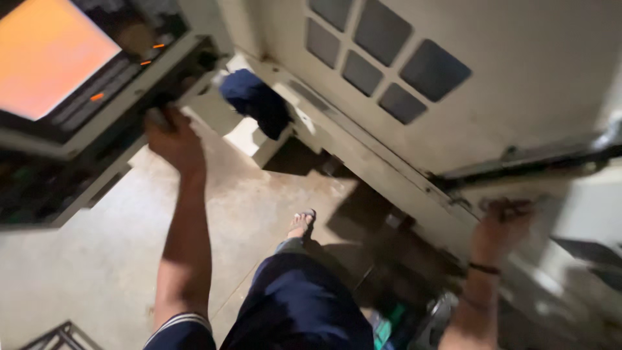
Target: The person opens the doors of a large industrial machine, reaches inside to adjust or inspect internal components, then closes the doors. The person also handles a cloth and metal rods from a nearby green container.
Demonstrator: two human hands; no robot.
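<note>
— Where's the left hand (173, 139)?

— Up on the control panel (97, 110) of the machine, at its lower edge, just beneath the glowing orange screen (48, 55). The fingers are curled onto a small pale knob or handle there; it's blurred, so I can't tell how firmly they're closed around it.

— And the right hand (502, 223)?

— Raised to the machine door (492, 78), the big off-white panel with the grid of dark square windows (389, 58). It's at the door's lower edge, below the dark metal rail (531, 159). Fingers bent over something dark at the edge, gripping it as far as I can see. There's a dark band on that wrist.

— What's below?

— Bare concrete floor (97, 259), stained. The person's foot in a sandal (301, 223) is planted near the machine's base, dark blue trousers above it. A dark blue cloth (256, 104) lies on a pale ledge between the panel and the door. Something green (385, 327) sits low by the right forearm, too blurred to name.
</note>
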